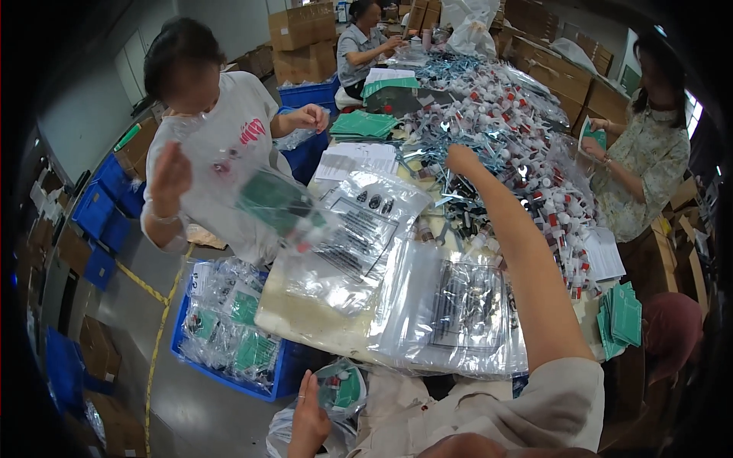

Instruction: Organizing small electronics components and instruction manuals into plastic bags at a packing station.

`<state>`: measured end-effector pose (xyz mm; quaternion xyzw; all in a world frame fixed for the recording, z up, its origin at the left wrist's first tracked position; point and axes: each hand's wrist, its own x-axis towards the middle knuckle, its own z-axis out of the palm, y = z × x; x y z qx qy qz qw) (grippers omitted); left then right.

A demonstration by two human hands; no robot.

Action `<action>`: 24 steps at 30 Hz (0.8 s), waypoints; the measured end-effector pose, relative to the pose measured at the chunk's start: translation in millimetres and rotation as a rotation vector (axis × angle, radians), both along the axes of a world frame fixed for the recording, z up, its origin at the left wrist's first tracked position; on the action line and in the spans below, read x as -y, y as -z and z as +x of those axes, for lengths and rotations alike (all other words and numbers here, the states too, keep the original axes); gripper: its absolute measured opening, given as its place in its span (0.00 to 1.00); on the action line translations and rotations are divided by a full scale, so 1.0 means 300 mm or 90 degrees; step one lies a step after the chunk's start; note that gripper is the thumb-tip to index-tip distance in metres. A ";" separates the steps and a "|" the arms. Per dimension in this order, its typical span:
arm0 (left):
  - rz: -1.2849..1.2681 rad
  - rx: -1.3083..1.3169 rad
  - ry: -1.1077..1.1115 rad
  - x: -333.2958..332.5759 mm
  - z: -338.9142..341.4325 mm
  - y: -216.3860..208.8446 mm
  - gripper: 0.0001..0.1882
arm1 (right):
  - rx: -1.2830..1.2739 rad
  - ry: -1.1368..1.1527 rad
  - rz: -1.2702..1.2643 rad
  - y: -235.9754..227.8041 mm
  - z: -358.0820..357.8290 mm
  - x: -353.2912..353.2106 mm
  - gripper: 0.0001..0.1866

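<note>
Wrenches (435, 143) crowd the right hand (462, 159) over the middle of the table (305, 320); on my feed its fingertips are hidden, so I cannot tell whether they pinch anything. Below the table's near edge, I see the left hand (309, 416), fingers straight and pressed together, beside a clear bag (341, 380) holding a green insert (350, 393); contact is unclear. At the table's near side, glare washes out flat bags (473, 305).
</note>
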<state>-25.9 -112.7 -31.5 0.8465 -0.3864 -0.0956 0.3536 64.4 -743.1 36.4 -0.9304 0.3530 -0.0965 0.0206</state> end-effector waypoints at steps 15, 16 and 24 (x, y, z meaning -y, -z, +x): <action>-0.005 0.021 0.011 0.001 -0.011 -0.027 0.36 | 0.469 -0.167 0.249 -0.087 -0.218 -0.121 0.14; 0.013 -0.001 -0.002 -0.001 -0.013 -0.037 0.37 | 0.475 -0.225 0.348 -0.117 -0.254 -0.235 0.11; 0.076 -0.111 -0.050 0.030 -0.048 -0.129 0.39 | -0.004 -0.592 0.660 -0.114 -0.581 -1.091 0.15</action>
